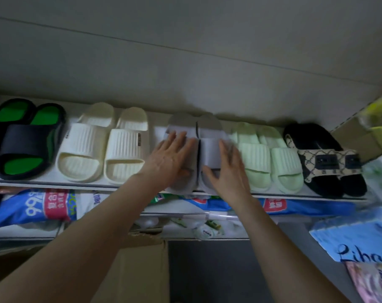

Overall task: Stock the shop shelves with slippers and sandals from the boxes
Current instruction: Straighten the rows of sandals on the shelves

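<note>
Across the middle of the frame, a white shelf (54, 182) against a grey wall (185, 62), with five pairs of footwear in a row on it, toes toward the camera. From left to right: black-and-green slippers (26, 147), cream slippers (102, 145), grey slippers (205, 138), pale green slippers (266, 158), and black sandals (325, 162) with a patterned strap.

Grey slippers at the centre of the frame, side by side and touching, between the cream pair and the pale green pair, toes reaching just over the front edge of the shelf.

Left grip (170, 158) laid flat on the strap of the left grey slipper, fingers straight and spread, thumb down by the toe opening (pressing only, nothing clasped). Right grip (227, 169) set against the outer side of the right grey slipper, fingers straight and close together, pointing toward the wall, thumb near the toe, likewise flat-handed and closed round nothing. Both bare forearms running in from the lower edge of the frame.

Under the shelf, at lower left and centre, blue packets (32, 208) with pink labels, lying on their sides and somewhat blurred. At lower centre, a cardboard box (142, 270), partly behind the left forearm. At lower right, a blue pack (349, 237) with dark lettering. At upper right, a brown carton (349, 136) with yellow packets, blurred at the frame edge.
</note>
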The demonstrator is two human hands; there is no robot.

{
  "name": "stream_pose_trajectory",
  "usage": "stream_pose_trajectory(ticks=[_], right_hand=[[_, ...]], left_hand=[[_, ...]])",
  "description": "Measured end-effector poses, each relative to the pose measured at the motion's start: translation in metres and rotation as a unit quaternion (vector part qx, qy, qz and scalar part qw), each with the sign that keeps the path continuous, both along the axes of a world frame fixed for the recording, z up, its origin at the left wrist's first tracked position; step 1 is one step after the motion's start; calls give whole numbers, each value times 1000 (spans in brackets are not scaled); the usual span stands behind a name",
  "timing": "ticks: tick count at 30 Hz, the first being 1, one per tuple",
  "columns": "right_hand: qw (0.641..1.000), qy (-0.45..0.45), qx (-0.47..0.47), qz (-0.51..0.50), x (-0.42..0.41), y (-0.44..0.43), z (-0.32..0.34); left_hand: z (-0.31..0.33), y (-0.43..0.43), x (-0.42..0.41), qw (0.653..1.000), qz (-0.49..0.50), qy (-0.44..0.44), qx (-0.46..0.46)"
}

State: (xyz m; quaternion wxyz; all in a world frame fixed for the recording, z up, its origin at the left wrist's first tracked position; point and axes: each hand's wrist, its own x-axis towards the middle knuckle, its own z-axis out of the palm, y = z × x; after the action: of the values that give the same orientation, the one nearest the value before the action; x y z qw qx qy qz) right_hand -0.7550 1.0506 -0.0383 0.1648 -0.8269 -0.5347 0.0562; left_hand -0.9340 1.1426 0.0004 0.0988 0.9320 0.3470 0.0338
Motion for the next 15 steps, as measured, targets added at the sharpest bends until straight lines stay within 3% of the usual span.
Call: stream_pose_trajectory(ticks=[7,15], right_hand=[[1000,-10,21,11,-4,4,-7],[1000,22,0,-1,-8,2,6]], left_hand=[[-6,14,6,997,72,18,-6],[-3,13,9,996,85,23,-17]])
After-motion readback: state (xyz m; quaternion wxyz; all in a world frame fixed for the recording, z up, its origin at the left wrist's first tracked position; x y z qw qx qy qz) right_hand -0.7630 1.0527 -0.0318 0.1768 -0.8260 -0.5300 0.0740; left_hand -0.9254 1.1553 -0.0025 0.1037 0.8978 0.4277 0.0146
